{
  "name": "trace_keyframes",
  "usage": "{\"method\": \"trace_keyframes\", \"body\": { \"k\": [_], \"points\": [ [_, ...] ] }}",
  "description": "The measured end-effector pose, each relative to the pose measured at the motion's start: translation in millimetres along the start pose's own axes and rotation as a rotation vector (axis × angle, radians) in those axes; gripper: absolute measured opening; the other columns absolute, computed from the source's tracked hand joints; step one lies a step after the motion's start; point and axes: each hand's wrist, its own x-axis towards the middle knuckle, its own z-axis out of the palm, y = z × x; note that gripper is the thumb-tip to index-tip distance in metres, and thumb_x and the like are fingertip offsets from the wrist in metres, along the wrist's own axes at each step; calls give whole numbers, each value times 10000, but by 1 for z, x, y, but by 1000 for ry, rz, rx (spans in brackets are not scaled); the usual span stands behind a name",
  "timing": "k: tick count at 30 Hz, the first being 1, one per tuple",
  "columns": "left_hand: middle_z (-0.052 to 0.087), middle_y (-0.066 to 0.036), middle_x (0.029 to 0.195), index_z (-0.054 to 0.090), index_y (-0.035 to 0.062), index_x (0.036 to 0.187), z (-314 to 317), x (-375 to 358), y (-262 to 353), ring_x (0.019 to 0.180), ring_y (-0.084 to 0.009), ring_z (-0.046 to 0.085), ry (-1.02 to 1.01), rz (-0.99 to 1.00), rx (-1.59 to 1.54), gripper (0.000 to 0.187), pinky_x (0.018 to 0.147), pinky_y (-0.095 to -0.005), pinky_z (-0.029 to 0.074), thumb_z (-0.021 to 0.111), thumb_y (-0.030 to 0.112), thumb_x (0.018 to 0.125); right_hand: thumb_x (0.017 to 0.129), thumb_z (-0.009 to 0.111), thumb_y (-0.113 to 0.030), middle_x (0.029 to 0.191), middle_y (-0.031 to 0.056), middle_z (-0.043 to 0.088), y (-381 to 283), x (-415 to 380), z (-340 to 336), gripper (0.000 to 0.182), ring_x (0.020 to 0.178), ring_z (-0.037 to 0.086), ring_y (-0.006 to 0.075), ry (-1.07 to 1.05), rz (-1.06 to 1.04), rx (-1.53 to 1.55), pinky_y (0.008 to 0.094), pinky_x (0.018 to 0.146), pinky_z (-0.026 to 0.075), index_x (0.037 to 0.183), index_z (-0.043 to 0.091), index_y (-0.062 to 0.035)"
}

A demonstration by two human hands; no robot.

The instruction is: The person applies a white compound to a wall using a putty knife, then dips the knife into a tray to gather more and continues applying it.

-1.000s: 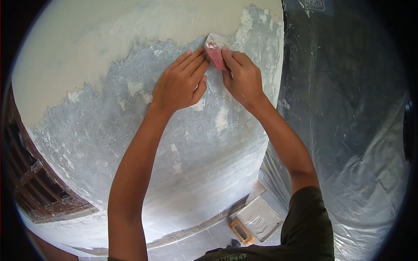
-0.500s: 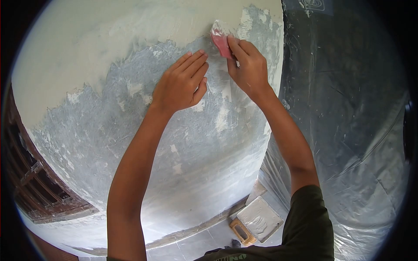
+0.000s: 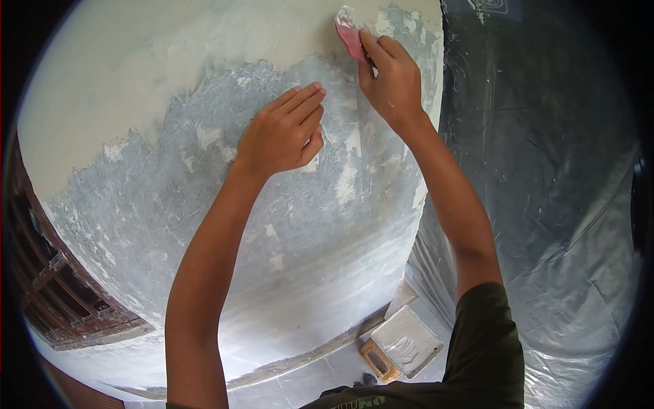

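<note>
Right hand (image 3: 395, 80): grasping pink scraper (image 3: 350, 41), white-smeared, at cream coating (image 3: 122, 88) | Left hand (image 3: 278, 135): free, outstretched, over patchy grey wall (image 3: 306, 232) | Plastic sheeting (image 3: 545, 177): right side

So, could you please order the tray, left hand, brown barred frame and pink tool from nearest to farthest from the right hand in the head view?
1. Pink tool: held in the right hand.
2. Left hand: left and lower.
3. Tray: near the picture's bottom.
4. Brown barred frame: lower left edge.
</note>
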Motion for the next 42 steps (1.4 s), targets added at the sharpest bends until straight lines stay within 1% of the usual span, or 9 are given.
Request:
{"method": "trace_keyframes", "body": {
  "k": [8, 11, 14, 18, 22, 31, 36, 39, 42],
  "points": [
    [687, -173, 1281, 728, -49, 1035, -2, 2, 1, 1277, -296, 618, -11, -14, -4, 269, 1096, -450, 486, 600, 42, 816, 766, 695, 30, 1012, 134, 676, -4, -41, 11, 415, 1029, 680, 325, -154, 23, 13, 406, 782, 605, 1175, 626, 14],
    [685, -169, 1290, 727, -51, 1054, -5, 4, 2, 1285, -297, 613, -23, -29, -4, 280, 1101, -450, 482, 596, 44, 826, 755, 707, 38, 966, 121, 667, -17, -50, -4, 432, 946, 683, 321, -108, -84, 113, 396, 736, 594, 1181, 640, 5],
    [684, -167, 1292, 727, -50, 1059, -1, 1, 0, 1289, -295, 610, -14, -9, 1, 278, 1106, -448, 477, 593, 47, 836, 776, 702, 14, 884, 123, 636, 17, -4, 1, 386, 822, 652, 332, 16, 100, 39, 414, 670, 553, 1158, 651, -13],
    [686, -164, 1290, 728, -46, 1065, -1, 2, 0, 1293, -291, 607, -14, -16, 11, 279, 1116, -447, 468, 591, 49, 842, 803, 667, 12, 920, 137, 649, 41, 2, 19, 318, 864, 663, 349, -61, 69, -119, 425, 703, 570, 1120, 641, 19],
    [680, -165, 1302, 728, -45, 1079, -4, 2, 3, 1308, -288, 596, -24, -29, 8, 289, 1127, -447, 456, 586, 52, 846, 804, 646, 29, 949, 129, 651, -8, -63, 9, 363, 899, 676, 333, -109, 24, -26, 421, 730, 586, 1167, 637, 25],
    [669, -161, 1323, 723, -43, 1089, 0, 2, 0, 1317, -284, 588, -26, -24, 18, 294, 1129, -450, 453, 584, 62, 852, 814, 648, 10, 916, 139, 641, 51, 16, 21, 234, 828, 662, 344, -88, 89, -170, 451, 693, 561, 1048, 651, 8],
    [668, -156, 1329, 722, -41, 1097, -4, 3, 2, 1317, -280, 588, -22, -32, 9, 298, 1131, -449, 451, 579, 61, 857, 810, 638, 46, 902, 148, 633, -29, -67, -2, 306, 828, 665, 341, -154, 40, 35, 440, 725, 572, 1116, 650, 32],
    [670, -155, 1326, 725, -39, 1090, -3, 4, 1, 1315, -279, 590, -25, -35, 7, 291, 1132, -447, 450, 579, 60, 858, 799, 652, 48, 886, 142, 623, -27, -44, -16, 368, 825, 660, 333, -166, 142, 110, 434, 707, 566, 1166, 645, 24],
    [701, -173, 1242, 721, -32, 1016, -1, 2, 0, 1256, -278, 628, 24, 4, 40, 246, 1105, -423, 476, 611, 101, 841, 804, 652, 20, 882, 142, 626, 19, 10, 1, 205, 844, 650, 348, 3, 107, -72, 445, 685, 553, 1007, 622, 8]
  ]
}}
